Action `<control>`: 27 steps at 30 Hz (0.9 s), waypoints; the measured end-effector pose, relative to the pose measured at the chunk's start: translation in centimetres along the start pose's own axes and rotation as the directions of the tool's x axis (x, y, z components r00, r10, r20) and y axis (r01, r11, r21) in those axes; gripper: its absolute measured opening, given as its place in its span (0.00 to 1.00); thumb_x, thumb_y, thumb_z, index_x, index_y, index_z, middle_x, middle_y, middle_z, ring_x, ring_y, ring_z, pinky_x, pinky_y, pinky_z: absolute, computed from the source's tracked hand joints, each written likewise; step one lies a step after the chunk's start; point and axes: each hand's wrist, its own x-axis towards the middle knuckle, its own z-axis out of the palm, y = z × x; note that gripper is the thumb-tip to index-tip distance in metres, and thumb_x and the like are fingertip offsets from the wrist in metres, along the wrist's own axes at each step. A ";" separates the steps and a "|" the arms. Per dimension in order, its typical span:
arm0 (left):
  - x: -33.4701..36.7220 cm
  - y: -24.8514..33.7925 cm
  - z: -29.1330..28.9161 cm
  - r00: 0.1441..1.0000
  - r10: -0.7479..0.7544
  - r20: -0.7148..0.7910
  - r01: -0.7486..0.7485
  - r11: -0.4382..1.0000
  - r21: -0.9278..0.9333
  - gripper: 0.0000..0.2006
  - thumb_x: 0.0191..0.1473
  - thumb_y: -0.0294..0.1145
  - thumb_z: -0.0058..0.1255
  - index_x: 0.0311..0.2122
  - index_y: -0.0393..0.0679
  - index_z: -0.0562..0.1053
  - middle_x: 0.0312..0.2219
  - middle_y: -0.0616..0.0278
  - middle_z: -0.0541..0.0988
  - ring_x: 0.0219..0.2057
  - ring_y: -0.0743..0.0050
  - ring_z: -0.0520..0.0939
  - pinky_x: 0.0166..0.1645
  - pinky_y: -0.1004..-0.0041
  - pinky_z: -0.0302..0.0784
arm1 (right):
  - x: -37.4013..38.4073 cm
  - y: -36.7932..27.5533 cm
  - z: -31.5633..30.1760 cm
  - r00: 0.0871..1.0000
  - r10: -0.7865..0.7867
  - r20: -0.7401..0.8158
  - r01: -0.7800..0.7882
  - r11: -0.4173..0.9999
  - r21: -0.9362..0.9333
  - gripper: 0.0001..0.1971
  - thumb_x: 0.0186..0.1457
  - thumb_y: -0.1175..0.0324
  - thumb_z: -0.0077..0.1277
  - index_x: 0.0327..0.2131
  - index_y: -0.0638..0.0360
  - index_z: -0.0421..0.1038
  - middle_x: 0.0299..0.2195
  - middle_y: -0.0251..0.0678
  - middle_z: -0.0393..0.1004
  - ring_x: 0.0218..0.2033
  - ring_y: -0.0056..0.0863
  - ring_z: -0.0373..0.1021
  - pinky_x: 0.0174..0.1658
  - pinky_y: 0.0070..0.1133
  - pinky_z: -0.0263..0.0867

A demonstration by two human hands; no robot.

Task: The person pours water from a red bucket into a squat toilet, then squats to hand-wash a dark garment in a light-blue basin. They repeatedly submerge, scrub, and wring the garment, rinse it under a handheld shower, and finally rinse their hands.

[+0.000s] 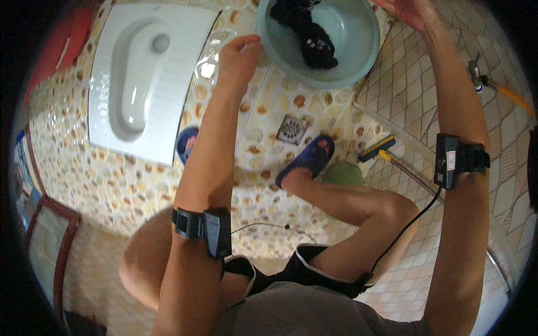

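Note:
A light blue plastic basin (356,42) sits at the top of the view with dark, wet-looking cloth (318,47) bunched inside. At its left rim is my left hand (240,60), fingers curled in and fingertips against the edge. Beyond the basin's right side, my right hand (409,12) has its fingers stretched toward the rim; the top edge of the view cuts off part of it. Whether those fingers touch the basin I cannot tell. Each forearm wears a black strapped device, the left one (217,232) and the right one (448,161).
A white squat toilet (168,84) lies left of my left arm. Between my feet and the basin is a floor drain (292,129). A floor brush (378,148) leans by the tiled wall, below a tap (475,73) with an orange hose (510,98). A red object (59,47) stands far left.

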 end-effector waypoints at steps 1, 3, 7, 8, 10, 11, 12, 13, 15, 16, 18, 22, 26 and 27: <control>-0.8 0.8 -0.6 0.997 -0.031 -0.072 0.032 0.999 0.020 0.11 0.52 0.32 0.54 0.38 0.38 0.79 0.26 0.64 0.80 0.27 0.78 0.77 0.33 0.76 0.72 | -0.5 -0.5 -0.2 1.000 0.006 -0.002 -0.006 1.000 0.006 0.21 0.66 0.54 0.37 0.44 0.64 0.69 0.38 0.43 0.77 0.39 0.36 0.76 0.44 0.31 0.75; -2.2 3.3 -2.2 0.989 -0.082 -0.122 0.088 0.995 0.044 0.11 0.53 0.34 0.55 0.38 0.39 0.79 0.28 0.64 0.80 0.29 0.78 0.77 0.34 0.74 0.74 | -1.4 -1.6 -0.3 0.999 0.023 0.035 -0.025 0.998 0.057 0.21 0.66 0.54 0.37 0.44 0.64 0.69 0.39 0.43 0.77 0.39 0.36 0.76 0.45 0.31 0.75; -4.2 11.2 -5.2 0.993 -0.035 -0.116 0.049 0.991 0.122 0.15 0.55 0.40 0.51 0.37 0.38 0.78 0.25 0.63 0.79 0.25 0.70 0.77 0.32 0.70 0.73 | -4.0 -4.9 0.3 0.996 0.048 0.078 -0.059 0.988 0.146 0.22 0.66 0.53 0.36 0.45 0.64 0.69 0.40 0.44 0.76 0.40 0.38 0.76 0.45 0.31 0.75; -4.8 13.0 -5.8 0.994 -0.032 -0.107 0.039 0.997 0.061 0.12 0.56 0.37 0.51 0.35 0.39 0.78 0.24 0.66 0.78 0.25 0.78 0.75 0.30 0.75 0.72 | -4.9 -5.9 0.5 0.995 0.058 0.080 -0.071 0.985 0.157 0.22 0.66 0.53 0.36 0.46 0.64 0.69 0.41 0.44 0.76 0.40 0.38 0.76 0.45 0.31 0.75; -6.0 15.9 -6.8 0.995 -0.039 -0.088 0.048 0.994 0.098 0.11 0.55 0.37 0.52 0.34 0.40 0.78 0.25 0.65 0.78 0.26 0.78 0.75 0.31 0.74 0.72 | -6.4 -7.9 1.3 0.996 0.085 -0.009 -0.082 0.983 0.167 0.22 0.66 0.53 0.35 0.47 0.63 0.68 0.40 0.44 0.76 0.41 0.37 0.76 0.43 0.31 0.75; -7.0 16.7 -7.4 0.997 -0.042 -0.069 0.049 0.993 0.111 0.11 0.54 0.37 0.53 0.34 0.40 0.78 0.26 0.65 0.78 0.27 0.78 0.75 0.31 0.75 0.72 | -7.3 -8.6 1.6 0.995 0.099 0.004 -0.098 0.980 0.171 0.22 0.66 0.53 0.35 0.47 0.63 0.67 0.39 0.43 0.76 0.40 0.37 0.76 0.43 0.30 0.75; -8.2 17.4 -7.9 0.995 -0.069 -0.072 0.075 0.993 0.092 0.12 0.54 0.38 0.53 0.36 0.40 0.78 0.26 0.65 0.78 0.27 0.77 0.75 0.32 0.74 0.72 | -8.2 -9.4 1.8 0.995 0.100 0.014 -0.101 0.980 0.172 0.22 0.66 0.53 0.34 0.48 0.63 0.67 0.38 0.43 0.76 0.40 0.36 0.76 0.42 0.30 0.75; -8.9 18.0 -8.3 0.993 -0.088 -0.074 0.093 0.993 0.075 0.13 0.54 0.40 0.54 0.37 0.40 0.78 0.27 0.65 0.78 0.27 0.77 0.76 0.32 0.73 0.73 | -8.8 -10.0 1.7 0.995 0.094 0.023 -0.097 0.980 0.175 0.22 0.66 0.53 0.33 0.48 0.63 0.67 0.38 0.42 0.76 0.39 0.35 0.75 0.42 0.30 0.75; -10.6 18.8 -9.0 0.991 -0.122 -0.062 0.127 0.988 0.084 0.14 0.54 0.39 0.54 0.40 0.40 0.78 0.29 0.64 0.79 0.30 0.76 0.77 0.35 0.73 0.74 | -9.7 -10.7 1.1 0.995 0.094 -0.040 -0.090 0.991 0.102 0.24 0.67 0.53 0.31 0.47 0.64 0.67 0.37 0.43 0.76 0.37 0.33 0.74 0.45 0.29 0.73; -11.7 19.1 -9.3 0.989 -0.137 -0.053 0.142 0.983 0.114 0.13 0.55 0.38 0.54 0.41 0.40 0.77 0.32 0.64 0.80 0.32 0.75 0.79 0.37 0.73 0.75 | -10.1 -10.9 0.5 0.995 0.060 -0.082 -0.060 0.998 0.005 0.24 0.67 0.53 0.31 0.47 0.65 0.67 0.38 0.43 0.75 0.37 0.34 0.74 0.46 0.30 0.72; -13.7 20.0 -9.6 0.974 -0.224 -0.039 0.227 0.968 0.108 0.14 0.57 0.36 0.53 0.43 0.39 0.77 0.35 0.63 0.80 0.35 0.73 0.81 0.40 0.74 0.76 | -10.4 -11.2 -1.2 0.997 0.066 -0.032 -0.066 0.997 -0.026 0.23 0.67 0.53 0.33 0.48 0.65 0.67 0.39 0.42 0.75 0.40 0.33 0.73 0.47 0.28 0.71; -15.9 24.0 -9.6 0.962 -0.268 0.048 0.252 0.944 0.213 0.13 0.56 0.37 0.53 0.44 0.42 0.77 0.36 0.66 0.79 0.37 0.78 0.78 0.41 0.73 0.75 | -10.4 -12.1 -3.9 0.966 0.175 0.190 -0.194 0.978 0.083 0.24 0.66 0.50 0.39 0.51 0.63 0.66 0.46 0.41 0.75 0.48 0.34 0.73 0.47 0.25 0.71; -14.8 29.3 -7.6 0.951 -0.263 0.164 0.232 0.955 0.186 0.14 0.55 0.37 0.52 0.46 0.47 0.76 0.32 0.74 0.76 0.33 0.84 0.74 0.39 0.73 0.70 | -11.2 -12.5 -3.9 0.977 0.195 0.091 -0.208 0.963 0.169 0.25 0.65 0.49 0.39 0.50 0.63 0.67 0.47 0.43 0.75 0.49 0.37 0.72 0.48 0.31 0.71; -14.1 30.3 -6.8 0.949 -0.251 0.190 0.219 0.960 0.172 0.15 0.55 0.38 0.51 0.47 0.47 0.75 0.31 0.75 0.76 0.33 0.84 0.73 0.39 0.73 0.70 | -11.3 -12.6 -3.7 0.983 0.183 0.031 -0.186 0.965 0.183 0.25 0.65 0.49 0.40 0.50 0.63 0.67 0.46 0.43 0.75 0.49 0.37 0.72 0.47 0.32 0.71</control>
